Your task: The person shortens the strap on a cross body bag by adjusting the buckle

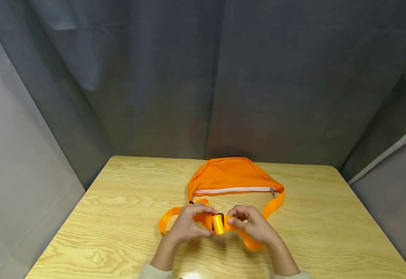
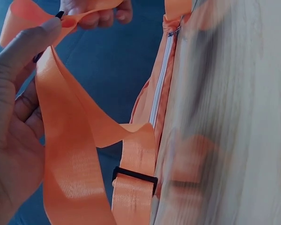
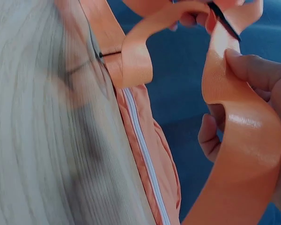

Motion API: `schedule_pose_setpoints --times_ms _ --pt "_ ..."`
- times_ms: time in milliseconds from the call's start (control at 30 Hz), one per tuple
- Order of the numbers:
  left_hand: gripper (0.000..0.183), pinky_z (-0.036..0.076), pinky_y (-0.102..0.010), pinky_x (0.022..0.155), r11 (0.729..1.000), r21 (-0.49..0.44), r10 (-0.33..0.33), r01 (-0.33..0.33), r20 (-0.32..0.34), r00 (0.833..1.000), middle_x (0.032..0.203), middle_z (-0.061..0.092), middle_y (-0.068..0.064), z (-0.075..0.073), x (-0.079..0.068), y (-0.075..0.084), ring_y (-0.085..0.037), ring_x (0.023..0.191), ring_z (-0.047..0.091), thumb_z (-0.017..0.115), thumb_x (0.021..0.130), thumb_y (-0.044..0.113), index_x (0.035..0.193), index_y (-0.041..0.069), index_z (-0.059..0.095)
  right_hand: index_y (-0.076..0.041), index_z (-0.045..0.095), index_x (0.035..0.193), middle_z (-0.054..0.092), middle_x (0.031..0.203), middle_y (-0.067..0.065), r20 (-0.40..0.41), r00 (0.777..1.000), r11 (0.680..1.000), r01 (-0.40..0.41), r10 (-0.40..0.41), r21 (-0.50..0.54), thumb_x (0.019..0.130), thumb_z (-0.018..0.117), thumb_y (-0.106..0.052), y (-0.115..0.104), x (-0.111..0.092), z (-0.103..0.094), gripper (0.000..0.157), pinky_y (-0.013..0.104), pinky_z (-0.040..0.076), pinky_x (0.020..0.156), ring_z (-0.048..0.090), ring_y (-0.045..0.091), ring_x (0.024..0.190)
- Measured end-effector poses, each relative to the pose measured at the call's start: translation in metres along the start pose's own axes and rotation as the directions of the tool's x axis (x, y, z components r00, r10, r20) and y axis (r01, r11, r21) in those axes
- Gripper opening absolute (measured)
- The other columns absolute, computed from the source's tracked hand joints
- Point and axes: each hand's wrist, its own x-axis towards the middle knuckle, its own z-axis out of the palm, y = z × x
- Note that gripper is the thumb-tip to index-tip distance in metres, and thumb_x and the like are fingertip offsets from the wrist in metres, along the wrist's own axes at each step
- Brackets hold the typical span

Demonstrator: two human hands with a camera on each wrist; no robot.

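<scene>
An orange waist bag [image 1: 234, 173] with a white zipper [image 1: 232, 190] lies at the far side of the table. Its orange strap [image 1: 250, 241] runs toward me into both hands. With thumb and fingers, my left hand [image 1: 191, 221] pinches a black slider buckle [image 3: 224, 21] at its edge. A loop of webbing [image 1: 218, 224] stands up through that buckle. My right hand [image 1: 252, 223] pinches the strap just right of the buckle, thumb on top. In the left wrist view, a second black slider [image 2: 135, 175] sits on the strap near the bag.
The bag rests on a wood-grain table [image 1: 119, 217]. Dark grey curtains [image 1: 154, 85] hang right behind the table's back edge, and lighter grey panels [image 1: 18, 155] stand on both sides. A metal zipper pull [image 1: 272, 192] hangs at the bag's right end.
</scene>
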Motion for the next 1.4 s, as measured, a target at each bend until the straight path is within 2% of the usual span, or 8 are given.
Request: schedule_pose_setpoints --times_ms 167,367,567,667,800,900,1033,1400 --pt "0.049 0.047 -0.032 0.083 1.0 -0.003 -0.029 0.029 0.003 1.0 0.098 0.065 0.006 0.004 -0.004 -0.014 -0.011 0.089 0.06 0.082 0.058 -0.002 0.104 0.012 0.069 -0.004 0.065 0.096 0.062 0.08 0.006 0.0 1.0 0.999 -0.027 0.027 0.036 0.091 0.06 -0.011 0.008 -0.001 0.0 0.01 0.028 0.048 0.061 0.054 0.015 0.068" --pt "0.048 0.047 -0.032 0.084 0.996 -0.023 -0.081 0.081 -0.002 0.997 0.098 0.066 0.005 0.003 -0.003 -0.01 -0.011 0.091 0.06 0.085 0.059 0.0 0.103 0.011 0.07 -0.006 0.065 0.093 0.062 0.079 0.004 -0.006 1.0 1.0 -0.022 0.022 -0.005 0.09 0.061 -0.01 0.012 -0.004 -0.005 0.007 0.028 0.047 0.061 0.054 0.013 0.067" --pt "0.044 0.048 -0.031 0.081 0.998 -0.011 -0.059 0.059 0.0 0.998 0.093 0.066 -0.004 0.001 0.001 0.008 -0.011 0.085 0.06 0.083 0.058 -0.007 0.099 0.002 0.07 -0.003 0.065 0.089 0.061 0.075 0.006 0.016 0.999 0.999 0.041 -0.041 -0.018 0.089 0.059 -0.002 0.011 0.0 -0.002 0.006 0.027 0.046 0.058 0.052 0.011 0.065" --pt "0.042 0.049 -0.031 0.079 0.999 -0.007 -0.048 0.048 0.005 0.999 0.091 0.066 -0.006 0.0 0.002 0.015 -0.013 0.083 0.061 0.082 0.058 -0.007 0.098 -0.001 0.069 -0.003 0.065 0.09 0.062 0.075 0.006 0.026 0.999 1.0 0.024 -0.023 -0.017 0.09 0.06 -0.004 0.009 0.002 -0.001 0.006 0.027 0.047 0.06 0.053 0.012 0.066" --pt "0.045 0.049 -0.03 0.078 0.997 0.005 -0.072 0.072 -0.002 0.997 0.093 0.066 -0.002 0.002 -0.001 0.004 -0.014 0.085 0.061 0.085 0.058 -0.002 0.1 0.003 0.07 -0.008 0.065 0.099 0.065 0.082 0.0 0.032 0.999 0.993 0.0 0.004 -0.117 0.089 0.064 -0.01 0.003 0.0 -0.002 0.011 0.029 0.048 0.066 0.056 0.013 0.072" --pt "0.047 0.048 -0.029 0.079 0.997 0.008 -0.074 0.075 -0.02 0.997 0.095 0.066 0.001 0.005 -0.003 -0.01 -0.013 0.087 0.061 0.087 0.059 0.005 0.102 0.008 0.07 -0.012 0.062 0.111 0.065 0.093 -0.006 0.027 0.999 0.966 0.046 -0.041 -0.254 0.083 0.07 -0.009 -0.002 -0.003 -0.001 0.029 0.03 0.048 0.07 0.058 0.011 0.081" --pt "0.045 0.048 -0.031 0.081 1.0 -0.009 -0.029 0.029 -0.029 0.999 0.097 0.066 0.003 0.006 -0.004 -0.019 -0.013 0.089 0.061 0.087 0.063 0.014 0.104 0.01 0.07 -0.016 0.058 0.12 0.063 0.098 -0.009 -0.003 0.993 0.944 0.107 -0.114 -0.312 0.074 0.077 -0.008 -0.003 -0.004 0.005 0.05 0.03 0.048 0.072 0.058 0.01 0.084" --pt "0.052 0.047 -0.032 0.083 1.0 0.026 -0.009 0.011 -0.054 0.999 0.099 0.066 0.001 0.001 -0.004 -0.013 -0.015 0.091 0.061 0.089 0.059 0.014 0.107 0.008 0.069 -0.018 0.06 0.113 0.064 0.097 -0.009 -0.117 0.965 0.936 0.194 -0.236 -0.293 0.066 0.079 -0.003 0.005 0.0 0.018 0.053 0.029 0.049 0.067 0.058 0.011 0.078"
